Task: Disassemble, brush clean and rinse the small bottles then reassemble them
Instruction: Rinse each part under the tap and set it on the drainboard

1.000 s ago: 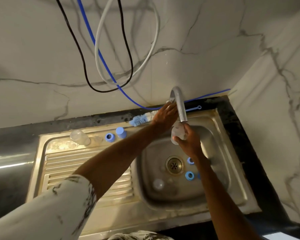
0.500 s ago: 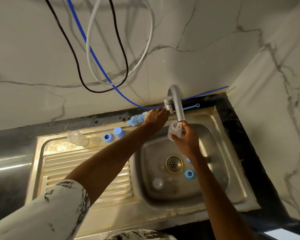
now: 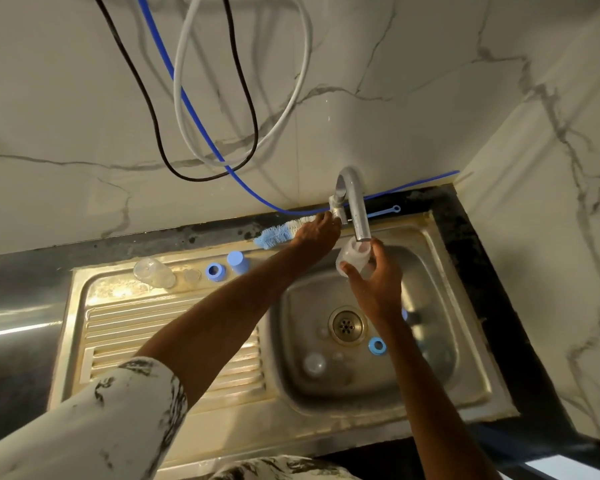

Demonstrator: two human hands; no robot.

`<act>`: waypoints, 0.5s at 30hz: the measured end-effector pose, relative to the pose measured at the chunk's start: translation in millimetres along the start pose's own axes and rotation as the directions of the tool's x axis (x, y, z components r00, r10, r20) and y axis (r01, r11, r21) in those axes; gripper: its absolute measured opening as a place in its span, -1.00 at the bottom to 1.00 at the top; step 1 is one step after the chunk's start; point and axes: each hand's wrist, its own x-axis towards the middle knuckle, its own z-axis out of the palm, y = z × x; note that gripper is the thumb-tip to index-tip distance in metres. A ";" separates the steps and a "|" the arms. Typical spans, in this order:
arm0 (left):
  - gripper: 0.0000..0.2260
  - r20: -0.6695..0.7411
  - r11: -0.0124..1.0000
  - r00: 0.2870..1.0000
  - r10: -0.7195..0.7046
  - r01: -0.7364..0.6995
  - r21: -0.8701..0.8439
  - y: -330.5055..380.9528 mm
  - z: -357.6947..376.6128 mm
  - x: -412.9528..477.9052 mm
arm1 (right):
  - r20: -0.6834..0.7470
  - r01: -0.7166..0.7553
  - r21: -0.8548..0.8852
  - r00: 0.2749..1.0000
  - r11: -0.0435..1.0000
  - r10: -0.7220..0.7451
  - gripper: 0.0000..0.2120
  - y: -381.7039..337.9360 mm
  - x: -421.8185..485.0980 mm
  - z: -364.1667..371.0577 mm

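My right hand (image 3: 374,282) grips a small clear bottle (image 3: 352,258), its mouth held right under the spout of the metal tap (image 3: 355,209). My left hand (image 3: 317,232) reaches to the tap's base, fingers curled on the valve handle (image 3: 336,213). A blue-and-white bottle brush (image 3: 278,234) lies along the back ledge, behind my left hand. On the drainboard lie another clear bottle (image 3: 153,271), a blue ring (image 3: 215,271) and a blue cap (image 3: 237,261). In the basin lie a blue ring (image 3: 377,345) and a clear part (image 3: 314,363).
The steel sink (image 3: 291,403) has a drain (image 3: 346,323) in the basin's middle and a ribbed drainboard (image 3: 146,337) to the left. Black, white and blue cables (image 3: 201,126) hang against the marble wall. A wall corner closes the right side.
My right hand has tilted the bottle and brought its mouth up to the spout. My left hand has slid from the tap pipe to the valve at its base.
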 end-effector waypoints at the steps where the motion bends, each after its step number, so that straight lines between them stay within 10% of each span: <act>1: -0.63 0.029 1.000 1.000 -0.006 0.006 0.002 1.4 -2.1 -0.1 | 0.021 -0.002 0.003 1.000 1.000 0.002 -0.52 0.1 1.1 0.4; 15: -0.60 0.073 0.994 0.992 -0.101 0.096 0.058 9.9 -4.0 -2.2 | -0.110 0.059 -0.033 0.992 0.998 -0.062 -0.48 16.1 -13.6 6.0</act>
